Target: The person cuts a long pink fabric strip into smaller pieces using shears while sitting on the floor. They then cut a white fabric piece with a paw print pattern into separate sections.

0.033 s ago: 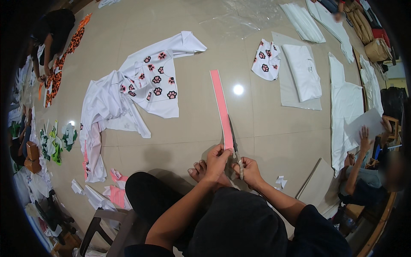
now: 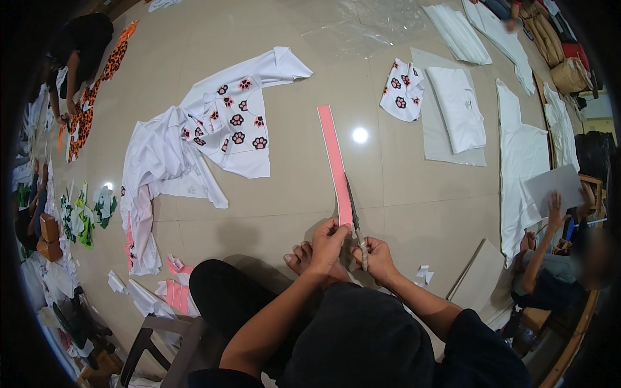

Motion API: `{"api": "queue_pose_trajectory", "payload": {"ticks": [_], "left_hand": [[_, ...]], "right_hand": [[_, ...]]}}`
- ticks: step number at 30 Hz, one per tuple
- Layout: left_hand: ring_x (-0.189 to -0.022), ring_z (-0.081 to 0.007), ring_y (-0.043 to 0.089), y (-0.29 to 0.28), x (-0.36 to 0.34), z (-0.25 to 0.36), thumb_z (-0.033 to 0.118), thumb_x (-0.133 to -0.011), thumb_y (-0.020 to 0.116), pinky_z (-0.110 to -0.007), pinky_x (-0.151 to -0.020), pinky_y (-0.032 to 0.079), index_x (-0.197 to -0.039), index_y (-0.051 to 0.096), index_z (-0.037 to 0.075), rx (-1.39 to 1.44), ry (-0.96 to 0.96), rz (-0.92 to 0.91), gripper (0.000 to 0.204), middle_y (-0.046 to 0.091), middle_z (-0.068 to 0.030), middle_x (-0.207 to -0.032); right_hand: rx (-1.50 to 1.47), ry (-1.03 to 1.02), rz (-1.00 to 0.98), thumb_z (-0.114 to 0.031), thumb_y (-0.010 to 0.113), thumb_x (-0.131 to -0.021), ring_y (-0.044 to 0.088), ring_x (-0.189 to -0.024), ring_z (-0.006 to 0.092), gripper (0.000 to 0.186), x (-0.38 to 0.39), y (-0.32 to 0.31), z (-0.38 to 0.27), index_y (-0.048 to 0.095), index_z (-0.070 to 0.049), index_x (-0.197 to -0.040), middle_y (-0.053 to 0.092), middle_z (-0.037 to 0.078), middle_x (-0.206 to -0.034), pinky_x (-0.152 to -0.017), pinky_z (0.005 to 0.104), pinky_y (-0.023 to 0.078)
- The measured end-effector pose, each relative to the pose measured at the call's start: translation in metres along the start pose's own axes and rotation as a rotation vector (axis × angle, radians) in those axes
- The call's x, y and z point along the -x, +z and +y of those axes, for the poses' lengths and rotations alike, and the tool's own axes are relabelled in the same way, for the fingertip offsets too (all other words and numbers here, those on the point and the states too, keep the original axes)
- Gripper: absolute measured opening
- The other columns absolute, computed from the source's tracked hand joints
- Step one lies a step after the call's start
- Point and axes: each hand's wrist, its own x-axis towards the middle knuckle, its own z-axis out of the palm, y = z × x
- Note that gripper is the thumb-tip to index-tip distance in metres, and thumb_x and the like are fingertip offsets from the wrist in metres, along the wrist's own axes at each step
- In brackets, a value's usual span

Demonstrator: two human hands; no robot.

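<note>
A long pink strip of fabric [image 2: 334,158] with white edges stretches away from me over the tiled floor. My left hand [image 2: 330,238] pinches its near end. In my right hand [image 2: 377,258] are scissors [image 2: 361,234], the fingers closed round the wrapped handle. The dark blades run along the strip's right edge, close to my left fingertips; whether they touch the cloth I cannot tell. Farther off to the left lies a white garment with paw prints [image 2: 237,126], loosely crumpled. A smaller paw-print piece [image 2: 402,90] rests at the upper right.
Folded white cloth [image 2: 456,110] sits on a grey sheet at the right, near long white garment pieces [image 2: 519,168]. Pink and white scraps [image 2: 174,294] lie by a chair [image 2: 152,346] at lower left. Co-workers sit on both sides; the right one holds a grey sheet [image 2: 555,191].
The co-worker at the right has shifted the grey sheet and the hand on it slightly. My hands, the scissors and the pink strip look the same.
</note>
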Motion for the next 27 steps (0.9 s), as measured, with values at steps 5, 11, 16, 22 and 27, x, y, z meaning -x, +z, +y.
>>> {"api": "queue_pose_trajectory", "payload": {"ticks": [5, 11, 16, 22, 27], "left_hand": [[-0.070, -0.0023, 0.049, 0.000, 0.000, 0.000, 0.018, -0.097, 0.068, -0.022, -0.063, 0.040, -0.095, 0.071, 0.008, -0.006, 0.005, -0.001, 0.011, 0.067, 0.0057, -0.086], [-0.070, -0.0027, 0.050, 0.001, -0.001, 0.001, 0.017, -0.098, 0.067, -0.022, -0.064, 0.040, -0.096, 0.071, 0.008, 0.002, -0.010, 0.004, 0.010, 0.067, 0.0055, -0.086], [-0.071, -0.0028, 0.051, -0.002, -0.001, -0.004, 0.016, -0.097, 0.068, -0.022, -0.063, 0.040, -0.095, 0.071, 0.007, 0.017, 0.006, -0.005, 0.009, 0.067, 0.0051, -0.085], [-0.082, -0.0054, 0.059, -0.003, 0.000, 0.003, 0.009, -0.097, 0.068, -0.022, -0.077, 0.046, -0.095, 0.070, 0.002, 0.030, -0.027, -0.005, 0.008, 0.068, 0.0028, -0.087], [-0.082, -0.0056, 0.058, -0.001, 0.001, 0.004, 0.010, -0.097, 0.068, -0.022, -0.077, 0.046, -0.095, 0.071, 0.002, 0.047, -0.040, 0.002, 0.008, 0.067, 0.0028, -0.087]], "right_hand": [[0.002, 0.007, 0.001, -0.016, 0.081, -0.090, 0.058, -0.055, 0.0071, 0.024, 0.003, -0.001, -0.004, 0.062, -0.003, -0.088, 0.065, 0.002, -0.070, -0.050, 0.0247, 0.046], [0.029, 0.007, 0.022, -0.016, 0.080, -0.090, 0.058, -0.055, 0.0078, 0.023, 0.003, 0.001, -0.005, 0.061, -0.003, -0.087, 0.064, 0.002, -0.069, -0.050, 0.0250, 0.046], [0.042, -0.024, 0.011, -0.017, 0.080, -0.090, 0.059, -0.057, 0.0081, 0.024, -0.006, 0.003, -0.005, 0.061, -0.003, -0.087, 0.063, 0.002, -0.070, -0.052, 0.0258, 0.049], [0.015, 0.008, 0.018, -0.018, 0.081, -0.090, 0.058, -0.058, 0.0080, 0.024, -0.009, 0.003, -0.008, 0.063, -0.004, -0.087, 0.064, 0.001, -0.073, -0.054, 0.0260, 0.052], [0.018, 0.005, 0.006, -0.018, 0.081, -0.090, 0.058, -0.058, 0.0078, 0.023, -0.010, 0.000, -0.003, 0.064, -0.004, -0.088, 0.064, 0.001, -0.073, -0.053, 0.0256, 0.050]]}}
